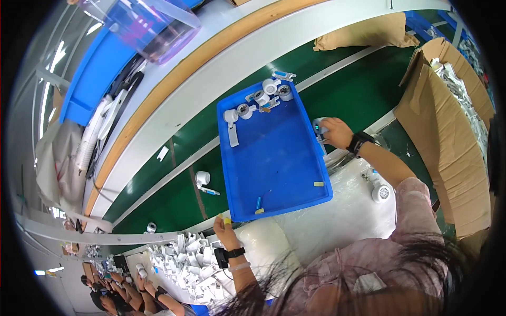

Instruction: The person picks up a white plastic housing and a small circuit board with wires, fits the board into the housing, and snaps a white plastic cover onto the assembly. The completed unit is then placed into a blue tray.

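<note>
A blue plastic tray (274, 158) lies across a green conveyor belt (174, 174). Several white round parts (261, 95) with a white bracket (232, 134) sit at its far end; small yellow bits lie near its front rim. My left hand (224, 227), with yellow fingertip covers and a dark wristband, grips the tray's near left corner. My right hand (336, 132), wearing a black watch, is closed on a small white part (319, 126) at the tray's right rim.
A white sheet (337, 216) under the tray's near end carries a white round fan-like part (380, 193). A heap of white brackets (184, 260) lies at lower left. Open cardboard boxes (448, 131) stand right. Loose white parts (203, 179) ride the belt. Other workers' hands (150, 289) show at the bottom left.
</note>
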`<state>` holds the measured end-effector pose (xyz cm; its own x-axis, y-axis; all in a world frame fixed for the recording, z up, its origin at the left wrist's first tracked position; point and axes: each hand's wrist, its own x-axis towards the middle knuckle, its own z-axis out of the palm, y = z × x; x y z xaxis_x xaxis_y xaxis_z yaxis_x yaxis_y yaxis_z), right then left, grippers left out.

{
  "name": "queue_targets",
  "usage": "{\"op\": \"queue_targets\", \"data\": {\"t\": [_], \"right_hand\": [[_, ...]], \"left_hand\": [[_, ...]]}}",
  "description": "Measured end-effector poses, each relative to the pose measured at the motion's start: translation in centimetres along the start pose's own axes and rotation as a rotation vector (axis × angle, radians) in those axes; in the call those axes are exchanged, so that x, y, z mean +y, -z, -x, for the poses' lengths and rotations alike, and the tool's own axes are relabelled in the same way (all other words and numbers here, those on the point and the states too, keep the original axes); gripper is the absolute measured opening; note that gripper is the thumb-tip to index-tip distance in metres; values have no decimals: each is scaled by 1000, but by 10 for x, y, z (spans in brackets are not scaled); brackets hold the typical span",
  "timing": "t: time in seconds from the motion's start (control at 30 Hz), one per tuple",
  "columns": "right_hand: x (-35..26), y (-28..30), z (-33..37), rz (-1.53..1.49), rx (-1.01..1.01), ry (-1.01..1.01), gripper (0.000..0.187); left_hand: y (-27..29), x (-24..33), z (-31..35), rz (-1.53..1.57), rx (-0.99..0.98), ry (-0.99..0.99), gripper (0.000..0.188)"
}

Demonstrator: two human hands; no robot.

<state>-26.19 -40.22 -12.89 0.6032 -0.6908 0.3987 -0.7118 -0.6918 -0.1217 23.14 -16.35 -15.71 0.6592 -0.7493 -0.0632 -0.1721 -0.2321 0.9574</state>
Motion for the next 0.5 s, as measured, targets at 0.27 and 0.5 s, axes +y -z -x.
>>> {"op": "queue_targets", "data": {"t": [0.27, 0.5], "right_hand": [[-59, 96, 61, -816, -2, -528, 28], [-164, 143, 108, -1322, -83, -412, 21]], "left_hand": [[-20, 88, 121, 222, -308, 145, 28], [-83, 147, 194, -189, -727, -582, 65]]}}
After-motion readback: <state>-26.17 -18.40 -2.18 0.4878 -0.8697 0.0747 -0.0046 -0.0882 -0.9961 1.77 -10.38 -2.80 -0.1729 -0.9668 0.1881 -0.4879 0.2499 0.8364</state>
